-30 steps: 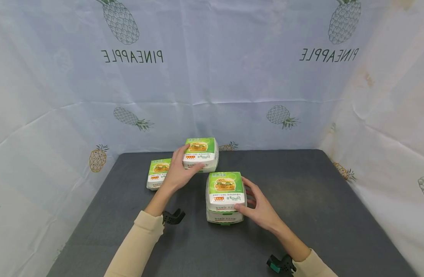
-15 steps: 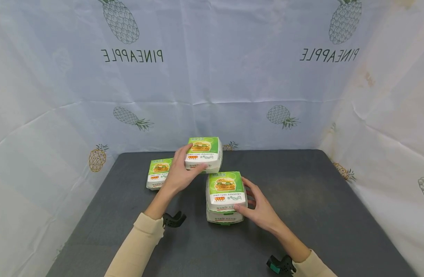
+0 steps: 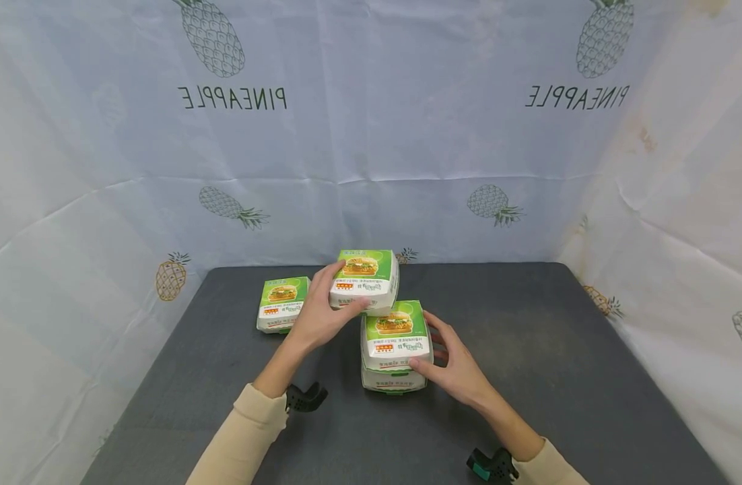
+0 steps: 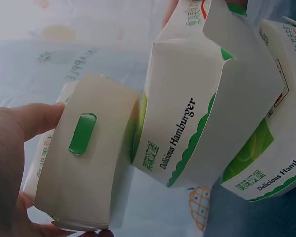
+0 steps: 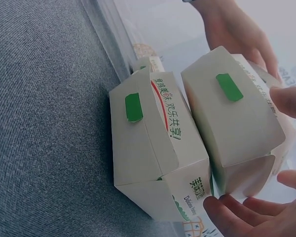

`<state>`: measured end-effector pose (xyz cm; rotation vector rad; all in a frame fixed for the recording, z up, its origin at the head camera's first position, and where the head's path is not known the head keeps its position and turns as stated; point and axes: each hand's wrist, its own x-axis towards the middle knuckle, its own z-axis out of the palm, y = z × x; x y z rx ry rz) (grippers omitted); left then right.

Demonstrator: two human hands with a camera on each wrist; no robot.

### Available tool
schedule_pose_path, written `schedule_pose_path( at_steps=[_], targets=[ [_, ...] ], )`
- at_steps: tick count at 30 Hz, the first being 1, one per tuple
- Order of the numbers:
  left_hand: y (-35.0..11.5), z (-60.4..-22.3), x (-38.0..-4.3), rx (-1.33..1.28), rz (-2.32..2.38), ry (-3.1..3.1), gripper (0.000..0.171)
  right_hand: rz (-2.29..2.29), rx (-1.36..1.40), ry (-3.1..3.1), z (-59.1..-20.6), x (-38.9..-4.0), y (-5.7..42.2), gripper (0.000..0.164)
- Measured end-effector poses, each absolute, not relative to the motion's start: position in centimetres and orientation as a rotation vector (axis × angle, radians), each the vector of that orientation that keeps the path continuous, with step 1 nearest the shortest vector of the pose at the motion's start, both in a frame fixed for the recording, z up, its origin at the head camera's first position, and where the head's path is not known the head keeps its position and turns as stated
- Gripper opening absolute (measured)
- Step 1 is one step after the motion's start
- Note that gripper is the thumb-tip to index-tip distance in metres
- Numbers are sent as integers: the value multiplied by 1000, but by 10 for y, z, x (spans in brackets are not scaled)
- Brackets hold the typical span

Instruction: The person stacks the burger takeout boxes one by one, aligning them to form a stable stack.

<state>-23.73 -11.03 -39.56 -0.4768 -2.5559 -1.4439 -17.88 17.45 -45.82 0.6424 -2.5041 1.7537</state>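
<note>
My left hand grips a green-and-white paper burger box, with the thumb on its near side. In the head view this box overlaps the back of a stack of two similar boxes; whether it touches them I cannot tell. My right hand holds the stack's upper burger box at its right side, thumb in front and fingers behind. Beneath that sits the lower burger box on the table. In the left wrist view the held burger box stands beside the stacked ones.
Another burger box rests on the dark table, left of the stack and partly behind my left hand. A pale cloth printed with pineapples hangs behind the table and along both sides.
My left hand has moved its burger box to the right and lately down, so it now overlaps the back of the stack in view. My right hand and the stack stay still.
</note>
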Motion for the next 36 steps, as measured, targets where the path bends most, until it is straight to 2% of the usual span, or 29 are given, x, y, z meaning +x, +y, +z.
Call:
schedule_pose_path(
  at_steps=[14,36],
  targets=[
    [-101,-397,-225,-524,-1428,-2540,86,1722,610,-2495,-454,-179,177,82],
    [-92,-395,-207,-568,-1433,-2553,86,1599,688,-2464,-400,-193,170,77]
  ],
)
